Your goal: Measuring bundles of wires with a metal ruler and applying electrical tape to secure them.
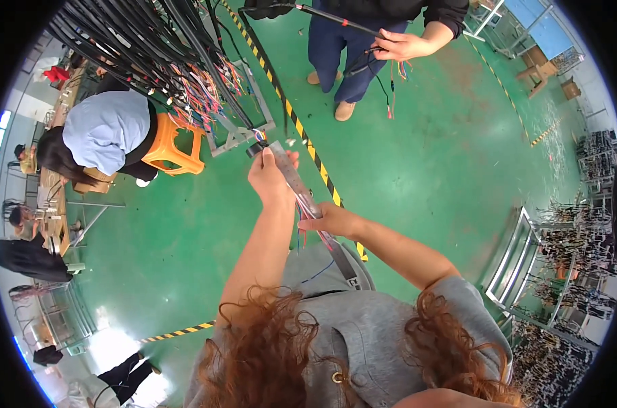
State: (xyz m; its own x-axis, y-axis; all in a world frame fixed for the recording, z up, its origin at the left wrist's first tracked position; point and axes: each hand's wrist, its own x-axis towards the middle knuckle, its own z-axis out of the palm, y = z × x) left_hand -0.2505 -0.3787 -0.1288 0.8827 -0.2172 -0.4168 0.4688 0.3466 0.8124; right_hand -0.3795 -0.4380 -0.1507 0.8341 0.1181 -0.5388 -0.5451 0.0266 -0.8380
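Note:
A long flat grey bar (296, 182) runs slantwise from in front of me down to my lap. My left hand (270, 180) is closed round its far end, with the thumb on top. Just beyond that thumb a black cable end (255, 147) with short coloured wires (259, 135) shows; part of it is hidden by the fingers. My right hand (334, 221) is closed over the bar's middle, pinching coloured wires (304, 204) that lie along it. Loose blue and red wire ends (301, 238) hang beside the right fingertips.
Thick bundles of black cables (128, 44) hang over a metal frame (261, 109) at the far left. Near them a person (111, 129) sits on an orange stool (174, 146). Ahead, another person's hand (402, 46) holds a black cable. Racks of cables (567, 272) stand right. Striped tape (297, 122) crosses the floor.

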